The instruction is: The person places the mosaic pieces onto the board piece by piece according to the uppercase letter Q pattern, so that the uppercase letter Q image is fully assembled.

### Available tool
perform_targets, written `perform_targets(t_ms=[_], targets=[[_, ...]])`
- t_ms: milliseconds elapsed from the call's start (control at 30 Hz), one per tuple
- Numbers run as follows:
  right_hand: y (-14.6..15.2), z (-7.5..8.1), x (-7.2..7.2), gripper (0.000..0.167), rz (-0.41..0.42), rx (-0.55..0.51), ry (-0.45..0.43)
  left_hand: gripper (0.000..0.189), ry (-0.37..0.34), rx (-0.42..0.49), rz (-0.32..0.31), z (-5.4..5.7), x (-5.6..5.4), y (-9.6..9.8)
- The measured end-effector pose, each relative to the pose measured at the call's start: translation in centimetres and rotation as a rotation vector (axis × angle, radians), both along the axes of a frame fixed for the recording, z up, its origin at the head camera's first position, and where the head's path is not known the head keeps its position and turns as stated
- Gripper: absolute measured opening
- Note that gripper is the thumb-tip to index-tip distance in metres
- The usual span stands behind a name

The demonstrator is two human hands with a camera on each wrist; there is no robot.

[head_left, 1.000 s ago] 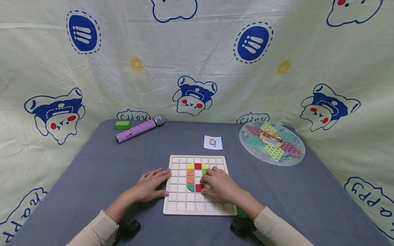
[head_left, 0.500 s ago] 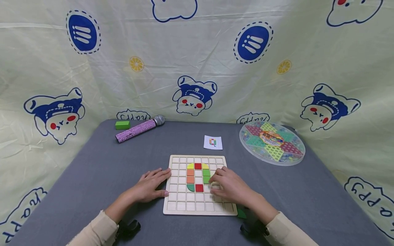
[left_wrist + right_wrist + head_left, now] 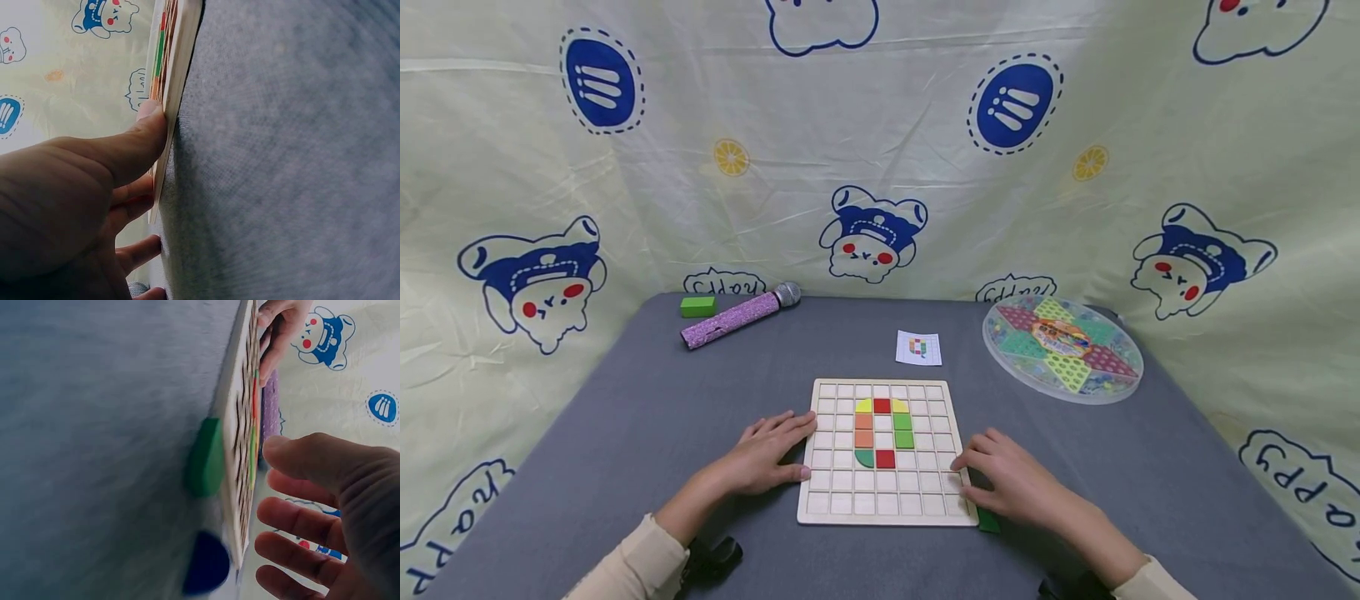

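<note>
A pale wooden grid board [image 3: 842,504] lies on the table. Set in its squares are yellow [image 3: 864,406], red [image 3: 886,459], orange [image 3: 864,438], light green [image 3: 903,439] and dark green [image 3: 865,458] pieces, arranged around a bare square. My left hand [image 3: 767,454] rests against the board's left edge, thumb and fingertips touching it. My right hand [image 3: 1015,479] is at the right edge with its fingers loosely bent and nothing between them. Beside that edge lies a loose green piece [image 3: 206,459]; a dark blue rounded piece [image 3: 208,565] shows in the right wrist view, hidden in the head view.
A small card with a coloured pattern [image 3: 917,347] lies behind the board. Farther back are a purple glittery microphone [image 3: 733,321] and a green block [image 3: 698,307] at left. At right stands a round clear game case [image 3: 1060,350]. A printed cloth hangs behind the table.
My right hand has drawn back to the right, from the coloured pieces to the board's edge, uncovering two light green pieces in the right column. My left hand stays put.
</note>
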State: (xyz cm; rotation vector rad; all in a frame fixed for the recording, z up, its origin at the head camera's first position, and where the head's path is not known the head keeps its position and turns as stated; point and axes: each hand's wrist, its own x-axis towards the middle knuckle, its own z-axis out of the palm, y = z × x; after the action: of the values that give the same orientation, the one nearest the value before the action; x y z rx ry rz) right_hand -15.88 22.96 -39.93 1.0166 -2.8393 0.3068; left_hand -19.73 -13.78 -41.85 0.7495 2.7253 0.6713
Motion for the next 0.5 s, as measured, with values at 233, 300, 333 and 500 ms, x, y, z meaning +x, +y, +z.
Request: perform_targets(t_ms=[233, 300, 333, 500], targets=[[2.3, -0.5, 1.3, 0.020, 0.038, -0.018, 0.003, 0.072, -0.005, -0.002, 0.004, 0.0, 0.0, 0.0], [2.7, -0.7, 1.5, 0.021, 0.029, -0.013, 0.007, 0.071, -0.006, -0.002, 0.003, 0.0, 0.0, 0.1], [2.9, -0.7, 1.6, 0.021, 0.026, -0.013, 0.013, 0.071, -0.006, -0.004, 0.003, 0.0, 0.0, 0.1], [3.7, -1.1, 2.0, 0.026, 0.034, -0.009, 0.037, 0.071, -0.003, -0.008, 0.006, 0.0, 0.0, 0.1]])
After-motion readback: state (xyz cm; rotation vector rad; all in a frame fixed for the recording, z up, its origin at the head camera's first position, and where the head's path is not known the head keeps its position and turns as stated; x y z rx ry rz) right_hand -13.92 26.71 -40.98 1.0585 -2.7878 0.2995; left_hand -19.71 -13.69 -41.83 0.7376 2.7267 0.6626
